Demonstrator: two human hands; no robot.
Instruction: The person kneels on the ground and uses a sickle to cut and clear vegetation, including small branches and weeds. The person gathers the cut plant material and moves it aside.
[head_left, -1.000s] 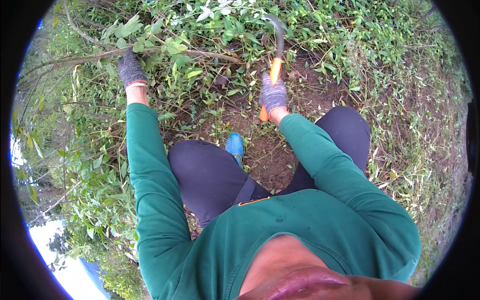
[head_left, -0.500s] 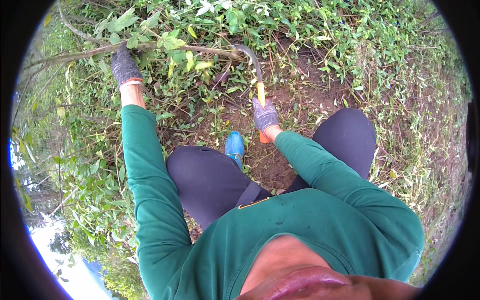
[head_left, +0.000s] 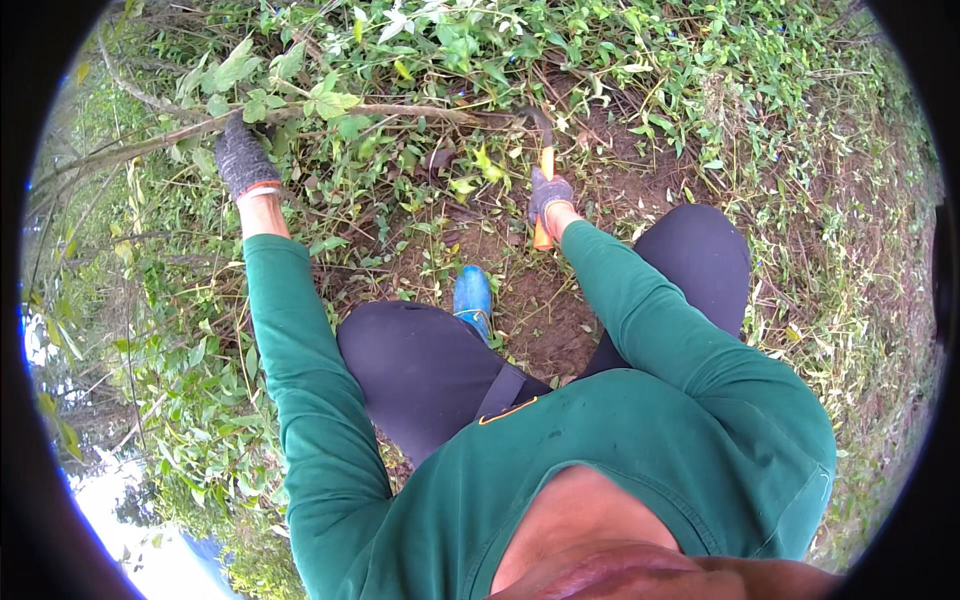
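Gripping an orange-handled sickle (head_left: 547, 160) in the right hand (head_left: 550, 192) and a long leafy branch (head_left: 395, 109) in the left hand (head_left: 246, 160), out over green weeds (head_left: 700, 85); holding the hooked blade (head_left: 545, 128) by the branch's right end; can't see a cut done yet, so likely with chopping left
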